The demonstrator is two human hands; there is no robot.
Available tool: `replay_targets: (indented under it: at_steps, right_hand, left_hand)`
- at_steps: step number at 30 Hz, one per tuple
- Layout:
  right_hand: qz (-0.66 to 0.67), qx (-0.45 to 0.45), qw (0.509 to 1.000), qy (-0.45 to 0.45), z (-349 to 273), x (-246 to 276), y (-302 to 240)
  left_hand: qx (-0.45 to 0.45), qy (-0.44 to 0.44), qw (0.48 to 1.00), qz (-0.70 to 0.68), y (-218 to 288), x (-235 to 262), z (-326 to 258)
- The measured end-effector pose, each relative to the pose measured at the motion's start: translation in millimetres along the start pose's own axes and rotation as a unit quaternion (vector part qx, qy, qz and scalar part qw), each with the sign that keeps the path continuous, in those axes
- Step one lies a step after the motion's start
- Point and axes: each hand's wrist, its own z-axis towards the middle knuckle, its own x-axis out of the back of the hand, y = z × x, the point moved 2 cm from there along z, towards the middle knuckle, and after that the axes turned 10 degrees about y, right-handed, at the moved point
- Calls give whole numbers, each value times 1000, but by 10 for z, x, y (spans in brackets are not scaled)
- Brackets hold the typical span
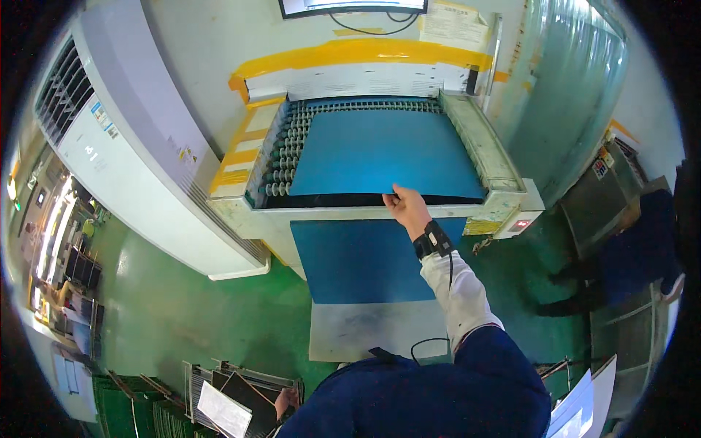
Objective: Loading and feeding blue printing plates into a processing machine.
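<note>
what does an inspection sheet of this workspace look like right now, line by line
surface: roller conveyor carrying a blue sheet
job's things: second blue sheet lies on the lower shelf
clutter: racks of dark panels on the green floor
grippers: right hand pinches the top sheet's near edge; left hand low by the panels, grip unclear
cables: thin black lead by the right sleeve
surroundings: white cabinet unit, wall monitor

Smooth matt blue sheet (380,153) on worn, stained metal conveyor frame (482,146)
</note>
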Motion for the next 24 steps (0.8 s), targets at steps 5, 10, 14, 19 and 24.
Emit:
replay_targets:
  at_steps: [5,10,14,19,24]
  right_hand:
    - [7,-17,1000,-22,232,-48,74]
    - [-3,-28,1000,10,439,-84,35]
    - [-53,-8,998,31,376,-189,39]
    - [-76,-16,997,-7,247,-215,64]
    - [-280,-93,955,-15,-85,-303,-24]
  left_hand:
    - [-5,32,999,-37,-85,-37,-94]
    - [13,11,998,-54,-27,-150,-114]
    - [5,73,996,-48,-14,-276,-232]
    - [-31,14,999,22,41,-279,-230]
    - [11,22,994,-107,-98,-213,1]
